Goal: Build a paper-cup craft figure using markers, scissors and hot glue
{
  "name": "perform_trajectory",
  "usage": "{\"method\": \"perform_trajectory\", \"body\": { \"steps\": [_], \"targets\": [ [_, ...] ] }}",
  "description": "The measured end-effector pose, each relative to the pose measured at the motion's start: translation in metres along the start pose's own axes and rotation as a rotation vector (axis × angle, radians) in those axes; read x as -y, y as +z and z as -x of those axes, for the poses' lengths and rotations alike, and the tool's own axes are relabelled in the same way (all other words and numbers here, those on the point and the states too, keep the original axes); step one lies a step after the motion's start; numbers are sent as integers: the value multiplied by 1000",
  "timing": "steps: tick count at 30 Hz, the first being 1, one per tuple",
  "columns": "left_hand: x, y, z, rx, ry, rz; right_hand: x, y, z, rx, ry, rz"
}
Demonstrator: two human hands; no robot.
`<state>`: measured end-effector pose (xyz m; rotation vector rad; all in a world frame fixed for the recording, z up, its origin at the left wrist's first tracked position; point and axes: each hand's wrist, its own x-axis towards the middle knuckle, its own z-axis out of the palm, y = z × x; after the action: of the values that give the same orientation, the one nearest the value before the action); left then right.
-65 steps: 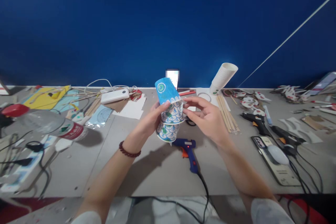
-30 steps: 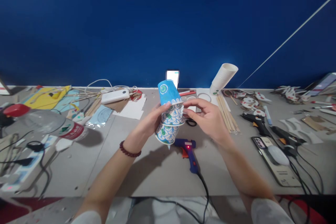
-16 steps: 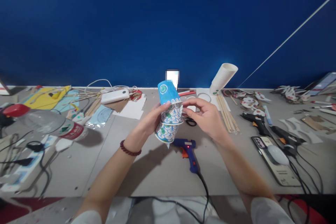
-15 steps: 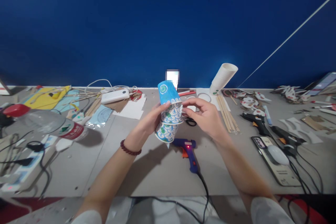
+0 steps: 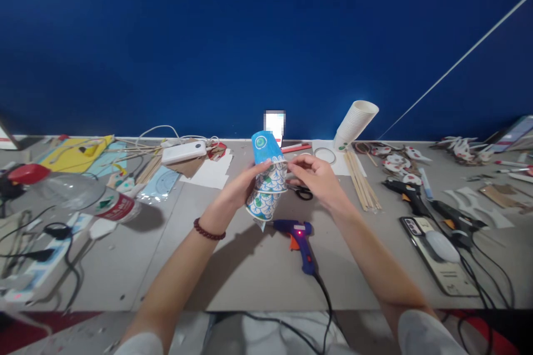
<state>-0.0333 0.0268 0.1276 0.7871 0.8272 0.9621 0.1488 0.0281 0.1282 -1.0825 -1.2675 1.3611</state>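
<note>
You are holding the paper-cup fish (image 5: 270,178) in the air above the worktop (image 5: 245,283), beyond the glue gun (image 5: 303,241) and slightly to its left. Compared with half a second ago, the fish is turning a little: its lower end is sitting farther left of the glue gun, and its blue head is standing closer to upright. Your right hand (image 5: 314,175) is shifting left too, so the scissors (image 5: 303,193), just beyond the glue gun, are showing more of their black handles. The glue gun itself is staying put, its red light glowing.

The head is pointing up and toward the wall (image 5: 266,44), with the round green eye (image 5: 261,142) facing you. The tail end is pointing down, its small pale tip (image 5: 262,226) appearing just beside the glue gun's nozzle. The long axis is running close to upright but bending: the blue cup's top is leaning slightly left, while the lowest cup is slanting down to the left.

Your left hand (image 5: 244,184) is clamping the fish from its left side, the thumb pressing near the rim below the head. Your right hand is reaching to the opposite edge with thumb and finger; you cannot tell whether they are pinching anything there.
</note>
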Motion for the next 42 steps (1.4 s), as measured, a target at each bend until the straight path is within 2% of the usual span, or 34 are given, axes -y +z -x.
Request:
{"method": "perform_trajectory", "body": {
  "steps": [6, 26, 42],
  "targets": [
    [0, 0, 1, -60, 43, -60, -3, 0, -4, 24, 71, -35],
    [-2, 4, 6, -124, 88, -176, -4, 2, -1, 39, 83, -49],
    [7, 0, 3, -144, 157, -215, -6, 4, -3, 19, 78, -40]
  ]
}}
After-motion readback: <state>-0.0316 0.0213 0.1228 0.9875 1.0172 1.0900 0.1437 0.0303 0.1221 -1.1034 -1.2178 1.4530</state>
